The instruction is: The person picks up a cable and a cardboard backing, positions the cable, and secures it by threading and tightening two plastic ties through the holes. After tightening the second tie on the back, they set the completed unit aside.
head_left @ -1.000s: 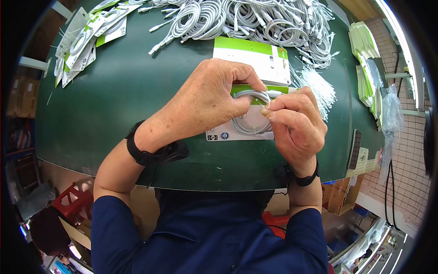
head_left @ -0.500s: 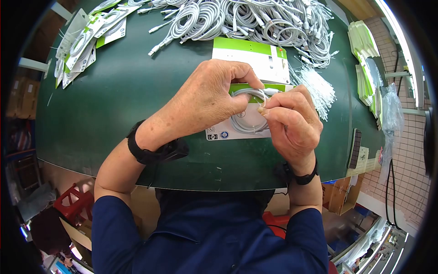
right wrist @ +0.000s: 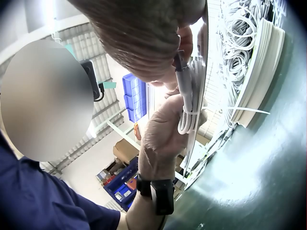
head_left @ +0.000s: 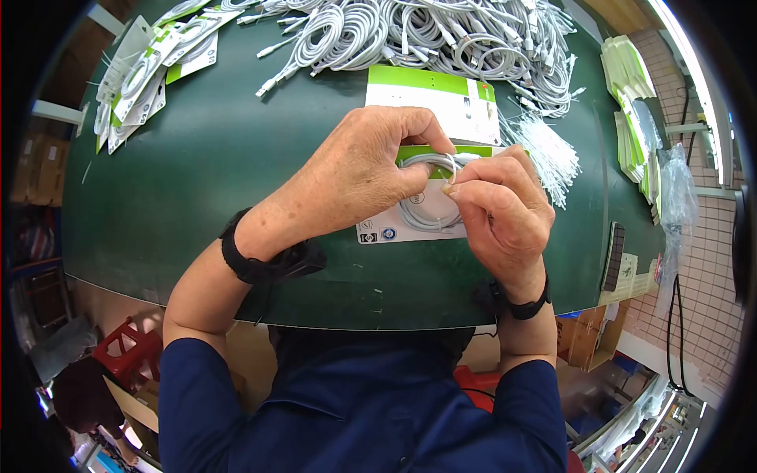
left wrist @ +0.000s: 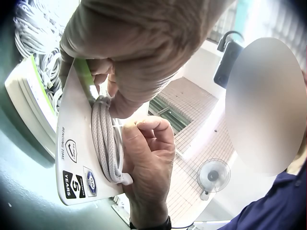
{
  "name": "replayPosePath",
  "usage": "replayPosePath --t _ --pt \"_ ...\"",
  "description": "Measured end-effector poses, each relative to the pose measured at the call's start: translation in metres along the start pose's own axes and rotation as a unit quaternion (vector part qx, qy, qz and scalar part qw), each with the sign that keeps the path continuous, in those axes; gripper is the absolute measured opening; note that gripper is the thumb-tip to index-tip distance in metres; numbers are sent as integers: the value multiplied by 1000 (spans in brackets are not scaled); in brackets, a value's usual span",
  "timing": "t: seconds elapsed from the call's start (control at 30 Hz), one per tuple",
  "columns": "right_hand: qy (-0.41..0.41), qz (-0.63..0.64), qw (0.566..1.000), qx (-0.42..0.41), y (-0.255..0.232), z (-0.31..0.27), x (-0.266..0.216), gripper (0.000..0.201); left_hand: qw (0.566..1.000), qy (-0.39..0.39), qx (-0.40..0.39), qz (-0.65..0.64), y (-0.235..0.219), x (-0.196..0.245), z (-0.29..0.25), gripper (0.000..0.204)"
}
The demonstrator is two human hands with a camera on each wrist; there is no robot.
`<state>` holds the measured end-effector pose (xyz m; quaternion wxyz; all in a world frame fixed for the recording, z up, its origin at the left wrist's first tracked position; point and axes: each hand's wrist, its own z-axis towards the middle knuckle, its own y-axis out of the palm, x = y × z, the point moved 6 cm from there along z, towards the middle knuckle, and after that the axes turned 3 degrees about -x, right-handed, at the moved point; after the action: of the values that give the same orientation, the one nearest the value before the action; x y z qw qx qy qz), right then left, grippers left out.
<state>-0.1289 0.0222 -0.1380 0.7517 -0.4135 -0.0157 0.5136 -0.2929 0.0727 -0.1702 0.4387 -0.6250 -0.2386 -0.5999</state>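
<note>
1. The left hand (head_left: 359, 169) curls its fingers around the coiled cable (head_left: 426, 206) and white card (head_left: 394, 229), near the desk's (head_left: 197, 158) front edge.
2. The cable seems light and soft; the card is thin and bends easily, so grip at its edges.
3. The right hand (head_left: 501, 213) pinches a thin tie at the coil's top.

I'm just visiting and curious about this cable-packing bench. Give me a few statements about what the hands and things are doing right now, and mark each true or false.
1. Both hands work on one coiled white cable lying against a white card with a green strip. True.
2. The left hand rests flat on the table, away from the card. False: it grips the coil and card from above.
3. The right hand pinches at the top of the coil with its fingertips. True.
4. The table is bright red. False: it is dark green.
5. A heap of loose white cables lies at the far side of the table. True.
6. Both wrists are bare. False: each wears a black strap.
</note>
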Motion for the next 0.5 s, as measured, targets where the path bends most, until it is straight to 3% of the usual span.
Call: replayPosePath --t 0.23,0.4,0.5 --pt "17 -7 1000 25 0 -1 3 28 1000 -8 -1 -11 1 -2 0 25" --pt "-6 -32 999 -30 2 1 0 28 999 -38 -16 -22 3 -3 -1 23" --pt "-1 -55 996 -65 5 2 0 28 998 40 -6 42 3 -6 0 23"
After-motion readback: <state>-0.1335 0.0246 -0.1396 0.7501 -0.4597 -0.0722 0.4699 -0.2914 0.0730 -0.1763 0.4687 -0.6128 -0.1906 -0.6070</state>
